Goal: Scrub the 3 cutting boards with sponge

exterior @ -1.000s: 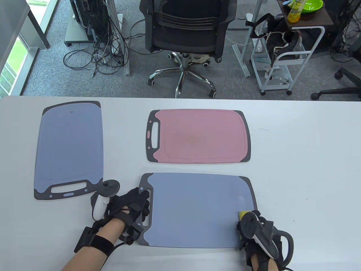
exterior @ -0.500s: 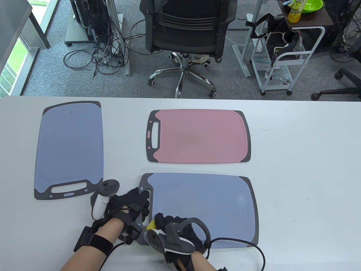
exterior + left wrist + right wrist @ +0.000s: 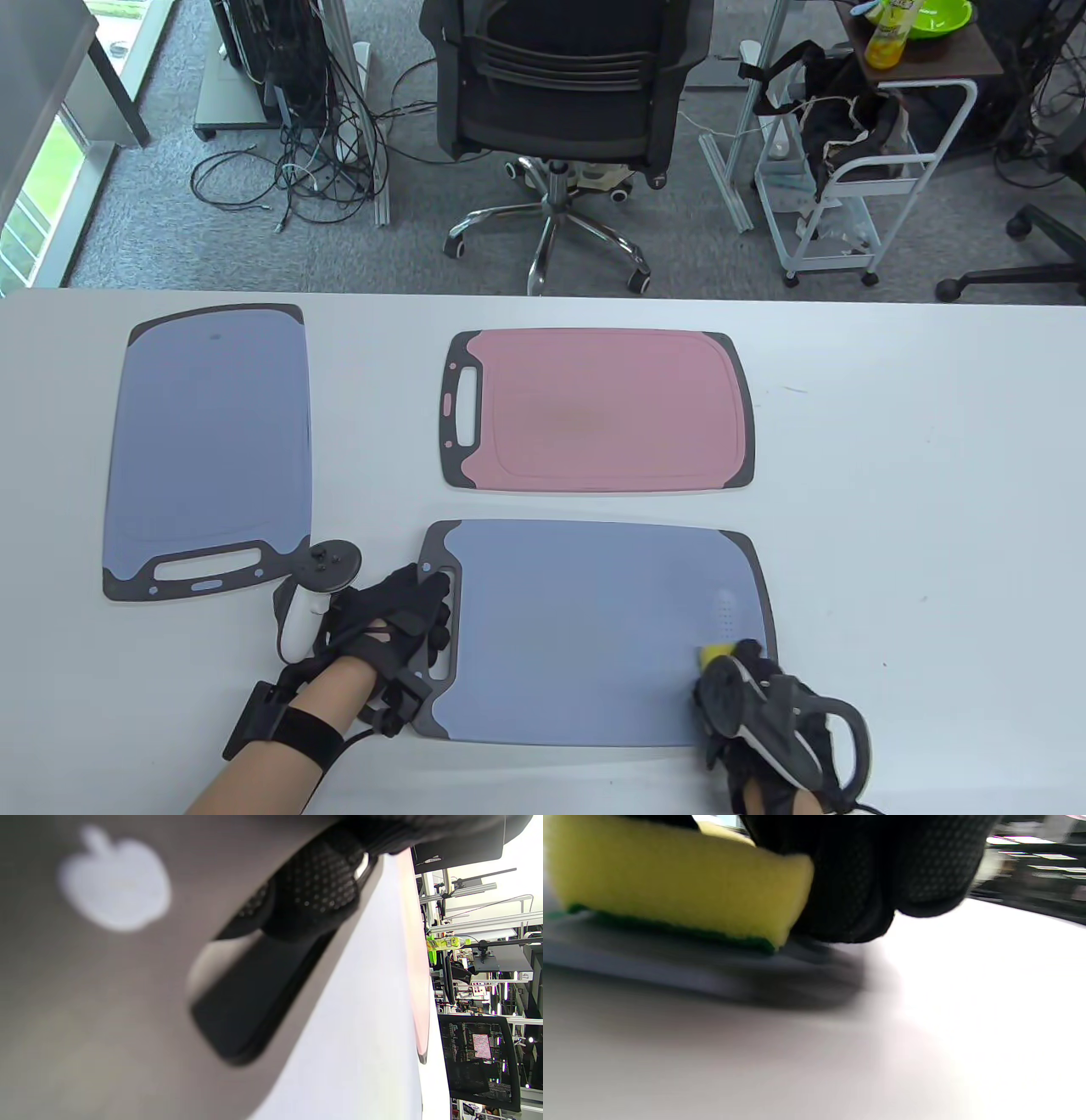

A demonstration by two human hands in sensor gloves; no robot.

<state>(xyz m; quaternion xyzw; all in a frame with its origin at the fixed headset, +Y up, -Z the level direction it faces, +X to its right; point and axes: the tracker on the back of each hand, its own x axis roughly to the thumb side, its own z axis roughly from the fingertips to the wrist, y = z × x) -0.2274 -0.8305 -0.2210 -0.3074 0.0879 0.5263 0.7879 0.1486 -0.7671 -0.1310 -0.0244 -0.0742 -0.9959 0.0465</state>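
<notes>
Three cutting boards lie on the white table [image 3: 891, 509]: a blue one [image 3: 208, 441] at the left, a pink one [image 3: 602, 412] at the middle back, and a near blue one [image 3: 585, 628] in front. My left hand [image 3: 416, 615] holds the near board's dark handle, with its fingers [image 3: 314, 891] curled over the handle slot. My right hand [image 3: 742, 679] grips a yellow sponge [image 3: 715, 654] with a green underside and presses it flat on the near board's front right corner. The right wrist view shows the sponge [image 3: 670, 887] on the board [image 3: 649, 963], beside my gloved fingers [image 3: 857, 878].
A black office chair [image 3: 564, 93] stands beyond the table's far edge. A white cart [image 3: 848, 195] and tangled cables [image 3: 305, 161] are on the floor behind. In the left wrist view the pink board [image 3: 418, 984] shows edge-on.
My right hand swept the sponge from the near board's right side to its front left by the handle, then back to the front right corner. The left hand stayed on the handle.
</notes>
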